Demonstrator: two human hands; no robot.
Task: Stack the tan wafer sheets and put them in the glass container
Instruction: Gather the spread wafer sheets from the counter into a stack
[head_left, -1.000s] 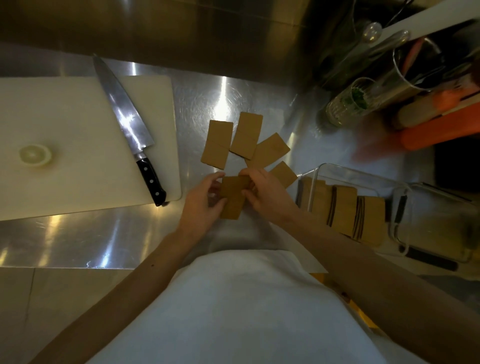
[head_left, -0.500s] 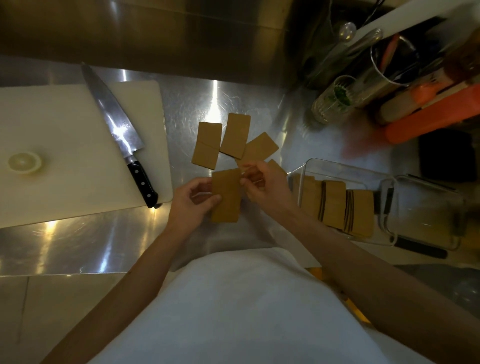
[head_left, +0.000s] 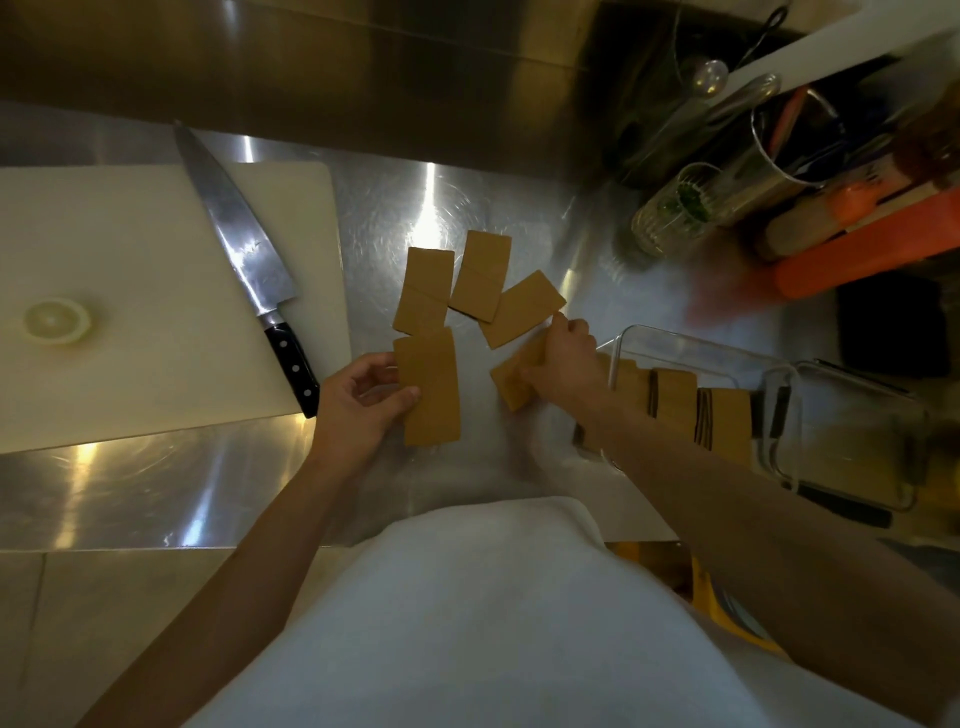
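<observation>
Head view, near to far: white apron (head_left: 467, 623) fills the bottom edge, both bare forearms reach out over it. Worktop (head_left: 156, 478) is brushed stainless steel, scuffed, with bright light glare; dim room overall. Hands are apart. Left hand (head_left: 363, 400) pinches a tan wafer sheet (head_left: 428, 387) by its left edge, thumb on top; whether there's more than one sheet in that grip I can't tell. Right hand (head_left: 563, 364) is closed on another wafer sheet (head_left: 514, 382) lying tilted on the steel. Just beyond, three more loose sheets (head_left: 478, 286) are fanned out flat on the worktop, overlapping at the edges. Right side: glass container (head_left: 779, 374), clear and rectangular, with wafer stacks (head_left: 675, 410) standing on edge inside it, dark layers showing between the tan ones. Left side: white cutting board (head_left: 130, 312) with a chef's knife (head_left: 244, 265) lying diagonally, black handle toward the person, and a pale round slice (head_left: 57, 322) near the board's left end. Far edge: steel backsplash (head_left: 311, 78). Far right corner: cluttered, blurred, a ribbed glass (head_left: 670, 213) with something green inside, a metal utensil can (head_left: 789, 150), orange items (head_left: 857, 249).
</observation>
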